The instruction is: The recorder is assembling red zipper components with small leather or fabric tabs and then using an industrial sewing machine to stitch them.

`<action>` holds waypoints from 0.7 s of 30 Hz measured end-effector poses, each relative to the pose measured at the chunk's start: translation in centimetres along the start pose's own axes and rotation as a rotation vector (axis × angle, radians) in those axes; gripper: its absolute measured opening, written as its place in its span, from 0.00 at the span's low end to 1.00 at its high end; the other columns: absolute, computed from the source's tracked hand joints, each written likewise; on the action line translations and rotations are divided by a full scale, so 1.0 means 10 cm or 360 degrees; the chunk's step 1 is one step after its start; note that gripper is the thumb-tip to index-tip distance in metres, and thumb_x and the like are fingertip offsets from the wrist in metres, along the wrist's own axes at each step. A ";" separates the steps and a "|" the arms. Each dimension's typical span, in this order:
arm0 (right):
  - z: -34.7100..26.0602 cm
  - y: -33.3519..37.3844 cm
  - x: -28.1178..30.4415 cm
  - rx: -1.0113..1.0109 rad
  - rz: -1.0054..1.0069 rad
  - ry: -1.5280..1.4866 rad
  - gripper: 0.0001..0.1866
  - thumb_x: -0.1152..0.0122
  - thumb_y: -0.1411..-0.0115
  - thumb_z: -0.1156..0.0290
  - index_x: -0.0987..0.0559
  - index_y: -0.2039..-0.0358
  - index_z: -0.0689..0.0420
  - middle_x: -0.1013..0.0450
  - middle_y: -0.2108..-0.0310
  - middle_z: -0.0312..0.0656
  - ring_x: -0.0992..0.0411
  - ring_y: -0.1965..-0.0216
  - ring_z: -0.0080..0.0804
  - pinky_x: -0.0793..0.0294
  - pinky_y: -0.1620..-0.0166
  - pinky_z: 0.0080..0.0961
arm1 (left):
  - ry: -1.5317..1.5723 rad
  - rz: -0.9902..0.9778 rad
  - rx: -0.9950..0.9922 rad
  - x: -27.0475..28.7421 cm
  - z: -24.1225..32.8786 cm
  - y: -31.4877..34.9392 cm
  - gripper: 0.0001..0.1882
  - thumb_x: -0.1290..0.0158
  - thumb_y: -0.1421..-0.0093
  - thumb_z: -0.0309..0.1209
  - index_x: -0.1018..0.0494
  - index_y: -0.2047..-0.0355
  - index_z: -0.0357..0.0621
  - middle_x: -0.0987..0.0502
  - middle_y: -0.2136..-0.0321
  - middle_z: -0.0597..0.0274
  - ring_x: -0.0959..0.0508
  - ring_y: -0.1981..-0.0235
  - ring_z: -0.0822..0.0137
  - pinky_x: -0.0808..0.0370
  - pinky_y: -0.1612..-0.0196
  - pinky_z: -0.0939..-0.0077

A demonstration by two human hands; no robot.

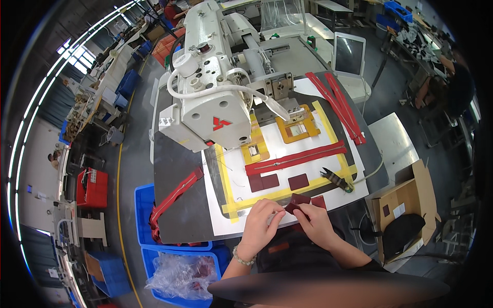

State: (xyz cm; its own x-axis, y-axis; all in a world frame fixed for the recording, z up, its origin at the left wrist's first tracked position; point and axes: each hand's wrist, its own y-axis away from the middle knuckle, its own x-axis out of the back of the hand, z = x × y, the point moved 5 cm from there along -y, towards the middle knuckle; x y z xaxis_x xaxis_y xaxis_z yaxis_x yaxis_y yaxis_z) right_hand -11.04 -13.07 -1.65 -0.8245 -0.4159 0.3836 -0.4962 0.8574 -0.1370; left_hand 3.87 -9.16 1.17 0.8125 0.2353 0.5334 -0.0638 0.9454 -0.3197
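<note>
Close to the table's front edge, my right hand (316, 226) pinches a small dark red patch (299, 199) between thumb and fingers. My left hand (262, 226) is beside it, thumb and fingertips closed near the patch's left side; what they grip is too small to make out. More dark red patches (298, 181) lie on the white sheet (241, 197) beyond my hands, some side by side. Past them a red zipper (295, 158) stretches across the sheet. Black-handled snips (336, 179) rest to the right.
A large white sewing machine (215, 97) stands over the table, beside yellow clamp frames (298, 129). Two red zippers (339, 108) lie at the far right, another (177, 195) at the left edge. Blue bins (145, 205) sit at left, an open cardboard box (421, 190) at right.
</note>
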 end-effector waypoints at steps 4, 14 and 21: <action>-0.04 0.01 -0.02 0.0075 0.0035 0.0047 0.06 0.46 0.40 0.72 0.25 0.66 0.62 0.29 0.74 0.50 0.28 0.73 0.49 0.30 0.72 0.34 | 0.0081 0.0058 0.0183 -0.01 0.01 -0.02 0.05 0.42 0.50 0.21 0.25 0.71 0.36 0.25 0.75 0.58 0.26 0.71 0.60 0.30 0.65 0.72; -0.06 0.04 -0.09 0.0194 0.0010 0.0211 0.05 0.45 0.41 0.72 0.25 0.68 0.60 0.28 0.75 0.47 0.28 0.75 0.47 0.30 0.74 0.35 | -0.0105 0.0091 -0.0007 -0.03 -0.11 0.07 0.04 0.45 0.46 0.21 0.26 0.69 0.37 0.27 0.76 0.55 0.26 0.73 0.58 0.30 0.68 0.71; -0.04 0.02 0.00 0.0258 0.0162 0.0252 0.06 0.42 0.44 0.73 0.23 0.68 0.61 0.27 0.75 0.46 0.27 0.75 0.45 0.29 0.74 0.32 | -0.0056 0.0048 0.0034 0.04 -0.02 0.10 0.04 0.42 0.49 0.21 0.23 0.71 0.37 0.25 0.74 0.56 0.26 0.73 0.59 0.30 0.68 0.72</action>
State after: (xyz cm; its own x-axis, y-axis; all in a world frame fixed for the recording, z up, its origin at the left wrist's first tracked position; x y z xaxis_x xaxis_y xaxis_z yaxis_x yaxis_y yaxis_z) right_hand -11.03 -12.80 -1.35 -0.8262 -0.2661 0.4966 -0.4602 0.8273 -0.3222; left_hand 4.27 -8.20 0.89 0.7890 0.2713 0.5512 -0.1005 0.9422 -0.3197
